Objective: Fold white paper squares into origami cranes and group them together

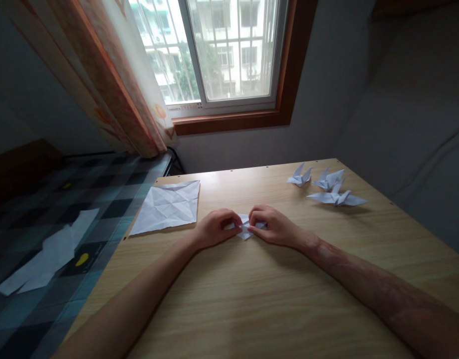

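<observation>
A small folded piece of white paper point(245, 227) lies on the wooden table point(252, 299), pinched between both hands. My left hand point(214, 227) grips its left side with curled fingers. My right hand point(272, 225) presses and pinches its right side. Most of the paper is hidden under the fingers. A creased square sheet of white paper point(168, 206) lies flat to the left of my hands.
Three folded white paper cranes point(332, 188) stand at the table's far right. A bed with a checked cover point(46, 219) adjoins the table's left edge, with white paper scraps point(46, 254) on it. A window and curtain are behind.
</observation>
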The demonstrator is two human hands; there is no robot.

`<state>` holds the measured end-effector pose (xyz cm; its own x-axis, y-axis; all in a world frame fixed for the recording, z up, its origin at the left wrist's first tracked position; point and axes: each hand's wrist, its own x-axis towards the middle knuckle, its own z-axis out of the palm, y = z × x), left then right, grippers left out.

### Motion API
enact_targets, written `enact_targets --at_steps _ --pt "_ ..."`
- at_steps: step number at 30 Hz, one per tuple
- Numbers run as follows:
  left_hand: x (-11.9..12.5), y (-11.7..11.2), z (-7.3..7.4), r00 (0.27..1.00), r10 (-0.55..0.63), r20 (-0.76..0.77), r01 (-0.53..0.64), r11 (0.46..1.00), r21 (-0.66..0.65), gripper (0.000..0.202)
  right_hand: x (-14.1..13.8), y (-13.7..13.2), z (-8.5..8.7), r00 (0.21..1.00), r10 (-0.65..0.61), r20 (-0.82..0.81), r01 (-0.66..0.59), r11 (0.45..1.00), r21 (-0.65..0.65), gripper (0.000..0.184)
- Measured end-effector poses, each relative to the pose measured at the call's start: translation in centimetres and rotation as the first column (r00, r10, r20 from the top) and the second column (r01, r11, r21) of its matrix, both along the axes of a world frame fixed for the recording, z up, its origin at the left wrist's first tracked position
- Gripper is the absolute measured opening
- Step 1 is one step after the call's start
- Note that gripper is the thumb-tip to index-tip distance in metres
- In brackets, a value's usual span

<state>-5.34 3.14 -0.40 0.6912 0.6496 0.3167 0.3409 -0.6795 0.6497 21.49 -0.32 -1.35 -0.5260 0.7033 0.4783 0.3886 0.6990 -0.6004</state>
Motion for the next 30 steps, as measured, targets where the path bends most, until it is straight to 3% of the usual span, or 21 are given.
enact_targets --at_steps 9,15,22,30 --pt "-0.15 0.15 0.5 0.994 -0.107 0.021 0.105 0.993 0.057 0.018 -0.2 0.23 -0.09 1.0 0.023 -0.021 -0.024 0.999 -0.03 0.017" --pt "0.0 -0.26 0.84 0.994 -0.103 0.026 0.101 0.993 0.061 0.016 0.0 0.42 -0.21 0.998 0.061 -0.007 -0.061 0.998 -0.025 0.026" --pt "-0.2 -0.41 0.47 0.996 -0.086 -0.039 0.091 0.984 0.152 0.015 0.18 0.43 -0.12 0.997 0.076 0.022 -0.076 0.997 -0.014 0.031" --pt "-0.18 -0.2 0.53 0.989 -0.138 -0.06 0.148 0.958 0.247 0.014 0.49 0.42 -0.35 0.998 -0.037 0.048 0.034 0.997 0.073 0.028"
